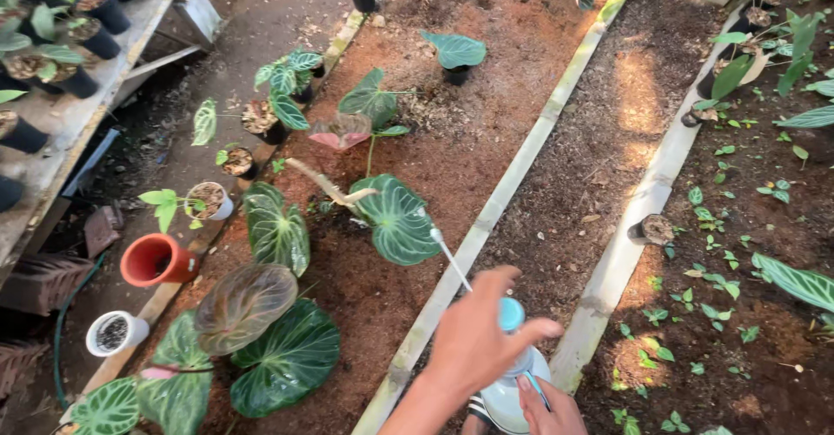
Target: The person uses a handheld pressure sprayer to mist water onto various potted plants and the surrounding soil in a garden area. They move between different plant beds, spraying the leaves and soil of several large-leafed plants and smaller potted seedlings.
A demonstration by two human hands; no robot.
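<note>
Soil bed (452, 152): a long brown bed with plants in it. It runs from the bottom left up to the top middle, and a pale wooden board (508, 183) lines its right edge.
Second bed (599, 139): darker soil just past that board. Another pale board closes it in on the far side.
Shelf (65, 118): a grey wooden shelf in the top left corner, with black pots of green plants along it.
Big leaves (282, 361): dark green leaves with pale veins, near the bottom left end of the soil bed. One brownish leaf lies over them.
Heart leaf (398, 219): a round green leaf with white veins in the middle of the soil bed, just beyond the tip of my sprayer's thin pipe.
Orange pot (156, 259): lying tipped over by the left edge of the bed. A white pot (115, 332) stands near it.
Spray bottle (512, 383): pale white with a blue top, at the bottom, over the board between the two beds. Its thin white pipe points up and left at the heart leaf.
My left hand (482, 335): it sits on top of the sprayer with fingers curled over the blue top, holding it.
My right hand (549, 407): low at the bottom edge, gripping the side of the bottle.
</note>
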